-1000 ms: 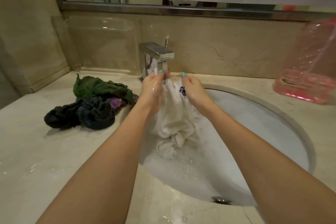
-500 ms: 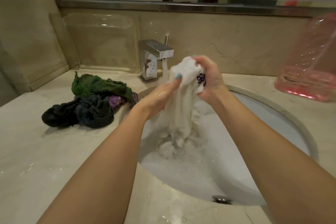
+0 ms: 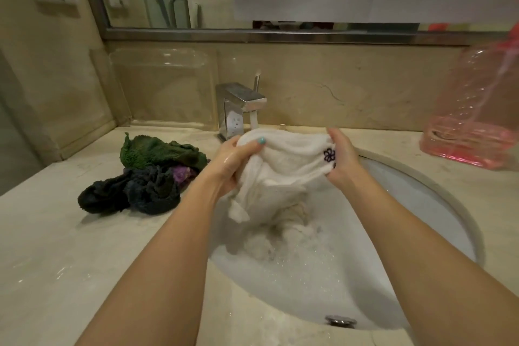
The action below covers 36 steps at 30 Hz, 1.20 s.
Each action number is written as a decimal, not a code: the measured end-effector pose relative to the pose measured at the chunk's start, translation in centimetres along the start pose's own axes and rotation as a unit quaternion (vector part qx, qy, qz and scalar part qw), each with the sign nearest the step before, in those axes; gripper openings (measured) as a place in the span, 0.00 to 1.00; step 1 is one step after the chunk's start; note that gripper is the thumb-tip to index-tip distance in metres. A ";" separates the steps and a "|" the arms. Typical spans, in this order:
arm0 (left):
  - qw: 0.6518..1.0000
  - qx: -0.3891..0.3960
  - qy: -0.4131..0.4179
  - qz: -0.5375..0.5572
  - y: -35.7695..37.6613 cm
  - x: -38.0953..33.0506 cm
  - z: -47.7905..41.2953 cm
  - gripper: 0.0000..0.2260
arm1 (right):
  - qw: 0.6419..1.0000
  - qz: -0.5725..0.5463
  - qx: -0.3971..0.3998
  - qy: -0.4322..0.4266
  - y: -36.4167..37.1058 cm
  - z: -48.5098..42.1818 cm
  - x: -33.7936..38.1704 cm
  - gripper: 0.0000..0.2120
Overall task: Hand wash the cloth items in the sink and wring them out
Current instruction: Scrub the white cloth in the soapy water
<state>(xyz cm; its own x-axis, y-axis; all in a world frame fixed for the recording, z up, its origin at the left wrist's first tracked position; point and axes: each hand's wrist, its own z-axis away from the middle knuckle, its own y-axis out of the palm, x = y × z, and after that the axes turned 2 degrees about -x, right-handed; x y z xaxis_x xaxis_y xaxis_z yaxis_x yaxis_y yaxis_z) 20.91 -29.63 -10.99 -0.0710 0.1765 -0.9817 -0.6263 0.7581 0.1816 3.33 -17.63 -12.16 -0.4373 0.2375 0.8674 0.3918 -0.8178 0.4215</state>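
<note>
At the beige stone table (image 3: 56,247), over the foamy sink (image 3: 449,199), left hand (image 3: 231,161) and right hand (image 3: 342,157) each grip an end of a white towel (image 3: 286,161), fingers (image 3: 335,137) curled tight, beneath the running tap (image 3: 241,98). Best to rub the ends together firmly, letting drips fall into the basin.

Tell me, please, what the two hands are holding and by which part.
Both grip the white cloth at its upper edge: left hand at one end, right hand by the flower mark.
</note>
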 end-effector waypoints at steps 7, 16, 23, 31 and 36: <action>0.991 -0.085 0.067 -0.081 1.4 0.7 -0.7 0.18 | 0.972 0.149 0.179 0.028 2.2 2.3 -1.2 0.09; 0.952 -0.251 0.083 -0.152 2.0 1.0 -2.5 0.20 | 0.966 0.212 0.133 -0.061 4.0 2.9 -1.6 0.09; 0.947 -0.296 0.112 -0.050 2.6 0.9 -2.2 0.13 | 0.928 0.306 0.098 -0.189 8.3 5.3 -4.5 0.16; 0.975 -0.200 0.078 -0.058 7.5 1.1 -0.6 0.16 | 0.969 0.158 -0.069 -0.179 6.1 2.0 -3.9 0.11; 0.970 -0.239 0.046 -0.017 3.9 0.9 -2.0 0.08 | 0.926 0.233 0.059 -0.291 7.3 6.4 -4.2 0.18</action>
<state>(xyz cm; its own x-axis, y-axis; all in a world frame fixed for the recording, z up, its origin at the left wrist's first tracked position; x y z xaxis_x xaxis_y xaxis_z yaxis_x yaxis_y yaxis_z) 16.91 -27.78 -11.27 -0.0999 0.0832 -0.9915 -0.9166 0.3800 0.1242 13.23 -21.28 -11.00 0.2984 0.1432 0.9436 0.5286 -0.8480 -0.0385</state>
